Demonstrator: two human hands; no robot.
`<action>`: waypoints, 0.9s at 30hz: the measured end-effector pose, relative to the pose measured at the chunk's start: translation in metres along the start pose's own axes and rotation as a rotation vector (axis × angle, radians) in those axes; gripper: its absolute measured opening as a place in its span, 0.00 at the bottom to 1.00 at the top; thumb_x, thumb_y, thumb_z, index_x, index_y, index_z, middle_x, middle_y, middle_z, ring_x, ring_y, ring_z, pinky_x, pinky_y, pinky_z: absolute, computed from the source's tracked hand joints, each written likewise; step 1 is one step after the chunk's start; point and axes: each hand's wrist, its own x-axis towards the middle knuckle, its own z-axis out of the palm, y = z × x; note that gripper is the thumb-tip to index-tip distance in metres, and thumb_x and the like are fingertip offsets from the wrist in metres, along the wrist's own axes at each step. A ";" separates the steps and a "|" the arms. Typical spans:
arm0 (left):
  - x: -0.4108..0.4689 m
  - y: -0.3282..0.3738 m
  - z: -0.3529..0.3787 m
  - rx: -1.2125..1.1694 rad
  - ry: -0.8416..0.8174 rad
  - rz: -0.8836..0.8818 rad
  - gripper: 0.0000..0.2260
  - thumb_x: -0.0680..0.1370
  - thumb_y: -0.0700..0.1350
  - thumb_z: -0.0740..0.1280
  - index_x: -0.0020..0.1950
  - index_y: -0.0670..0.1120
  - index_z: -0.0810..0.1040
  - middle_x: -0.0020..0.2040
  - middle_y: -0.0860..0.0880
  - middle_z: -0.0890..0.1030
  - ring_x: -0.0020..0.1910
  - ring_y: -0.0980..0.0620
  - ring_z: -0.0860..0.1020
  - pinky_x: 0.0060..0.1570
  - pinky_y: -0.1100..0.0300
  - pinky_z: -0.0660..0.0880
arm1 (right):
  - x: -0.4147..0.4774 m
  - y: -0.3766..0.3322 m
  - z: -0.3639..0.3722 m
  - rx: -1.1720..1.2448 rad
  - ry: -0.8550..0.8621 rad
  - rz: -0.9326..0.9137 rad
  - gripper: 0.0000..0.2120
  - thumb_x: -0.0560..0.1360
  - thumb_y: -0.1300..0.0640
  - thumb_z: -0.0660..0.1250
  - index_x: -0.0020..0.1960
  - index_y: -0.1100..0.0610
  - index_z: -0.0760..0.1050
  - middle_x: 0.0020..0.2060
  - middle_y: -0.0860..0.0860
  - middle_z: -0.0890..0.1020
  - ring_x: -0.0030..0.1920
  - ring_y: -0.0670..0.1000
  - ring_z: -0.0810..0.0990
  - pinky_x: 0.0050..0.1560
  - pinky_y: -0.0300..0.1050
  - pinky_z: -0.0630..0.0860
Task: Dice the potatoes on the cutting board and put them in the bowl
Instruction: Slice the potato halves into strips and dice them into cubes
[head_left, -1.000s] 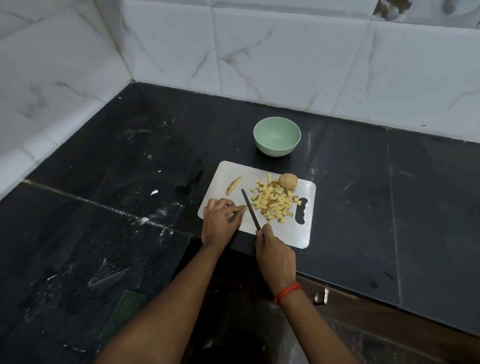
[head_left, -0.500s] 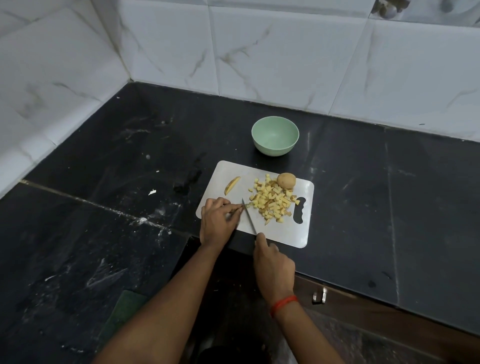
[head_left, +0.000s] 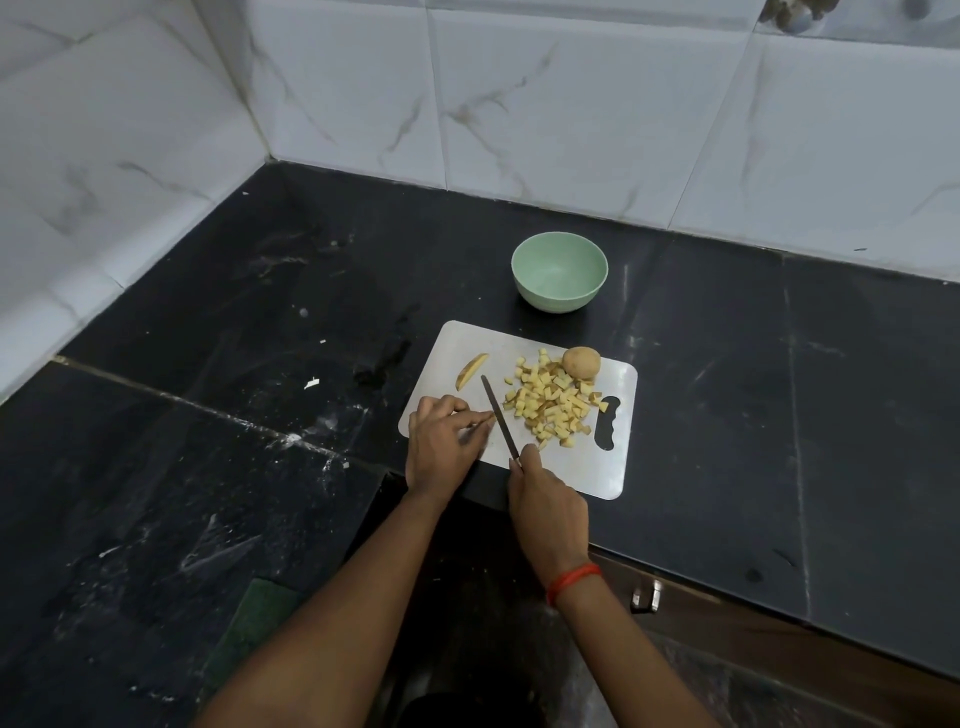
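Observation:
A white cutting board (head_left: 597, 462) lies near the front edge of the black counter. On it sit a pile of diced potato (head_left: 550, 402), an uncut potato (head_left: 582, 362) at its far edge and a lone wedge (head_left: 471, 371) to the left. My left hand (head_left: 441, 441) pinches a thin potato strip (head_left: 480, 418) against the board. My right hand (head_left: 545, 499) grips the knife (head_left: 497, 415) by its handle, the blade just right of my left fingertips. A pale green bowl (head_left: 559, 271) stands empty behind the board.
The black stone counter (head_left: 234, 415) runs into a corner of white marble-look tiled walls (head_left: 519, 104) at the back and left. A green scrub pad (head_left: 249, 623) lies near the front left. A cabinet latch (head_left: 647, 595) shows under the counter edge.
The knife rocked down and came back up beside my left fingertips, a cutting stroke on the strip. My left hand stayed in place on the board.

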 end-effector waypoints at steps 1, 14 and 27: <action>0.000 0.000 0.000 0.002 -0.001 0.000 0.07 0.77 0.54 0.73 0.50 0.53 0.87 0.46 0.57 0.76 0.50 0.58 0.65 0.50 0.49 0.74 | 0.001 -0.001 0.000 -0.012 0.003 -0.001 0.06 0.82 0.51 0.59 0.53 0.52 0.63 0.28 0.48 0.78 0.24 0.51 0.78 0.22 0.43 0.73; 0.000 0.004 -0.002 0.012 0.002 0.015 0.09 0.76 0.57 0.73 0.49 0.53 0.88 0.42 0.60 0.72 0.49 0.54 0.68 0.51 0.49 0.73 | 0.000 -0.001 -0.005 -0.060 -0.007 0.012 0.11 0.78 0.54 0.68 0.53 0.54 0.66 0.25 0.49 0.75 0.20 0.51 0.75 0.18 0.43 0.71; -0.001 0.002 0.000 -0.037 0.010 -0.016 0.09 0.76 0.54 0.73 0.52 0.52 0.87 0.44 0.58 0.76 0.49 0.55 0.68 0.50 0.47 0.75 | -0.029 0.009 -0.019 -0.099 -0.092 0.043 0.12 0.75 0.54 0.72 0.47 0.52 0.68 0.24 0.49 0.73 0.18 0.52 0.73 0.20 0.38 0.58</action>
